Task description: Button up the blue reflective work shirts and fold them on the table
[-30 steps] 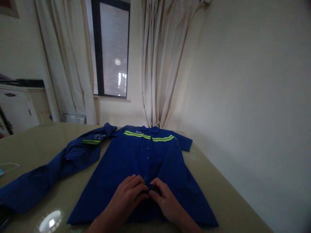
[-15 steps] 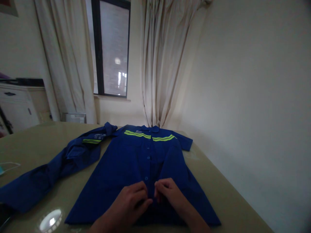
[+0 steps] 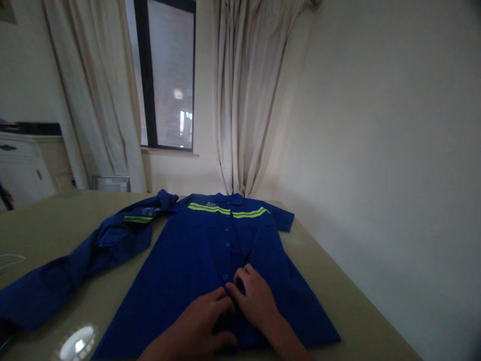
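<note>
A dark blue short-sleeved work shirt lies front up, collar away from me, with yellow-green stripes across the chest. Its button placket runs down the middle, and one button shows just above my fingertips. My right hand is bent over the placket, thumb and fingertips closed on the cloth beside that button. Lower on the shirt front is my left hand, its thumb spread from its forefinger, the forefinger tip close to my right thumb. Cloth beneath both hands is partly hidden.
A second blue garment with a yellow-green stripe lies bunched at the left of the table. A white cord loop is at the far left. Wall, curtains and a window stand behind.
My right hand has moved up and left onto the placket near the button. The left hand's thumb and forefinger have spread apart. The view has turned slightly right.
</note>
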### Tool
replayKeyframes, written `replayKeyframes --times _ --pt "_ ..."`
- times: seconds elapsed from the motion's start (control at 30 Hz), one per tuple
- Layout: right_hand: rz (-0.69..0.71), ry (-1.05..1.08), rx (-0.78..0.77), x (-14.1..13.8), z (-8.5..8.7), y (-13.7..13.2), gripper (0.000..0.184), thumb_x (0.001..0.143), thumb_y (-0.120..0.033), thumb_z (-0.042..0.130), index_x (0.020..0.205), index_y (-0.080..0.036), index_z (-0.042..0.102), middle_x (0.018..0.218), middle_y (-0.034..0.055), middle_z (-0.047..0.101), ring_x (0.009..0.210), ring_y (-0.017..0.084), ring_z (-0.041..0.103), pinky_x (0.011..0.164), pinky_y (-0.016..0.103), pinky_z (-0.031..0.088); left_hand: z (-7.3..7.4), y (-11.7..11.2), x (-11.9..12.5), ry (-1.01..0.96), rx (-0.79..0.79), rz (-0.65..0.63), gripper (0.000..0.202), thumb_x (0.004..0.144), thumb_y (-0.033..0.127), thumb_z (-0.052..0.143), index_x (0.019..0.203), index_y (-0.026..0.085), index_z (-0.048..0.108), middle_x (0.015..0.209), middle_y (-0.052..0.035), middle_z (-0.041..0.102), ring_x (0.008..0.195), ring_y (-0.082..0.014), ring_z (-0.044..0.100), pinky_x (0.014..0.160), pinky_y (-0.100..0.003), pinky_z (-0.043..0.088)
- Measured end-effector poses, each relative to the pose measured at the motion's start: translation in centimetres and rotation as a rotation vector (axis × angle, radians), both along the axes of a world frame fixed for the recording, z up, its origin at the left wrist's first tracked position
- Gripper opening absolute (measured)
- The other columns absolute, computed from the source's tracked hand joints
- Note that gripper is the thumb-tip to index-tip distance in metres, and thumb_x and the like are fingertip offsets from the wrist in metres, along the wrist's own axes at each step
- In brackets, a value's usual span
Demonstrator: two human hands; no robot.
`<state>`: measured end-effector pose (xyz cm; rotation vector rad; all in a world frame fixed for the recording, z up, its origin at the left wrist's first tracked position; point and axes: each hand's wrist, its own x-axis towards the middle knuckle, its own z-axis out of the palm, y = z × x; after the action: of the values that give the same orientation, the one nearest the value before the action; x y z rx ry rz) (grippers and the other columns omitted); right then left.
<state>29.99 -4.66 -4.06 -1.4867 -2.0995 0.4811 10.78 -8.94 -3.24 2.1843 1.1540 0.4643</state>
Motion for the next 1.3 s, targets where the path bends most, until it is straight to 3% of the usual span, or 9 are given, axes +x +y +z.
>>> replayKeyframes --times 0.17,0.43,0.57,0.63,0.67,0.77,0.83,1.03,1.3 --pt "-0.054 0.389 -0.072 0.5 -0.6 1.2 0.011 0.077 -0.017 0.063 0.083 -0.023 0.056 0.072 -0.0032 0.057 0.067 0.016 0.056 0.064 0.027 0.040 -0.4 -0.1 0.8 0.058 0.008 0.094 0.021 0.086 0.023 0.064 0.107 0.028 0.064 0.102 0.0002 0.070 0.093 -0.0202 0.066 0.079 -0.030 0.044" --pt "0.076 0.920 -0.214 1.0 0.1 1.3 0.024 0.068 -0.024 0.067 0.087 -0.023 0.052 0.078 -0.0050 0.051 0.073 0.014 0.050 0.068 0.026 0.041 1.0 -1.3 2.1 0.015 -0.079 -0.031 0.014 0.085 0.018 0.054 0.087 0.025 0.067 0.085 0.0012 0.074 0.080 -0.0170 0.067 0.072 -0.027 0.045" --pt "0.096 1.031 -0.389 1.1 0.5 1.1 0.032 0.067 -0.026 0.065 0.094 -0.025 0.048 0.076 -0.0067 0.049 0.065 0.013 0.047 0.062 0.025 0.038 1.9 0.2 1.3 -0.123 -0.451 -0.171 0.017 0.086 0.024 0.056 0.102 0.026 0.061 0.080 0.0020 0.071 0.066 -0.0155 0.065 0.060 -0.025 0.048" --pt "0.072 1.035 -0.422 1.1 0.4 1.1 0.035 0.066 -0.027 0.064 0.096 -0.026 0.046 0.074 -0.0075 0.048 0.062 0.012 0.045 0.059 0.024 0.035 2.0 1.8 0.9 -0.190 -0.593 -0.145 0.021 0.092 0.032 0.051 0.112 0.026 0.055 0.078 0.0023 0.070 0.056 -0.0141 0.062 0.053 -0.024 0.046" --pt "0.060 1.026 -0.427 1.1 0.3 1.1 0.036 0.066 -0.027 0.063 0.097 -0.026 0.045 0.073 -0.0076 0.049 0.061 0.012 0.045 0.059 0.024 0.035 1.8 2.7 0.8 -0.207 -0.545 -0.073 0.020 0.094 0.034 0.048 0.111 0.025 0.054 0.079 0.0017 0.070 0.056 -0.0140 0.062 0.054 -0.025 0.047" --pt "0.067 0.991 -0.422 1.0 0.0 1.2 0.038 0.067 -0.027 0.062 0.101 -0.027 0.044 0.075 -0.0071 0.053 0.063 0.013 0.048 0.060 0.025 0.035 0.7 4.8 0.8 -0.163 -0.082 0.234 0.017 0.095 0.032 0.048 0.099 0.022 0.061 0.092 -0.0035 0.070 0.081 -0.0188 0.067 0.076 -0.032 0.050" --pt "0.098 0.986 -0.415 1.0 -0.1 1.2 0.042 0.066 -0.026 0.064 0.103 -0.027 0.045 0.077 -0.0062 0.056 0.066 0.014 0.052 0.062 0.025 0.037 -0.4 5.4 0.9 -0.093 0.111 0.315 0.013 0.090 0.028 0.056 0.097 0.022 0.066 0.105 -0.0059 0.068 0.101 -0.0233 0.065 0.090 -0.037 0.047" --pt "0.159 0.959 -0.397 1.3 -0.4 1.4 0.045 0.072 -0.030 0.076 0.108 -0.025 0.049 0.081 -0.0038 0.063 0.074 0.016 0.060 0.068 0.028 0.042 -2.4 5.0 0.7 -0.089 0.153 0.293 0.007 0.090 0.020 0.057 0.092 0.022 0.064 0.099 -0.0035 0.066 0.095 -0.0219 0.061 0.085 -0.035 0.045" --pt "0.097 0.831 -0.327 0.4 -1.5 1.8 0.039 0.075 -0.042 0.081 0.099 -0.022 0.057 0.076 -0.0013 0.067 0.071 0.018 0.064 0.069 0.031 0.047 -1.9 4.1 1.3 -0.283 0.206 0.213 0.025 0.102 0.026 0.044 0.113 0.026 0.067 0.110 -0.0045 0.068 0.101 -0.0204 0.062 0.091 -0.033 0.046"
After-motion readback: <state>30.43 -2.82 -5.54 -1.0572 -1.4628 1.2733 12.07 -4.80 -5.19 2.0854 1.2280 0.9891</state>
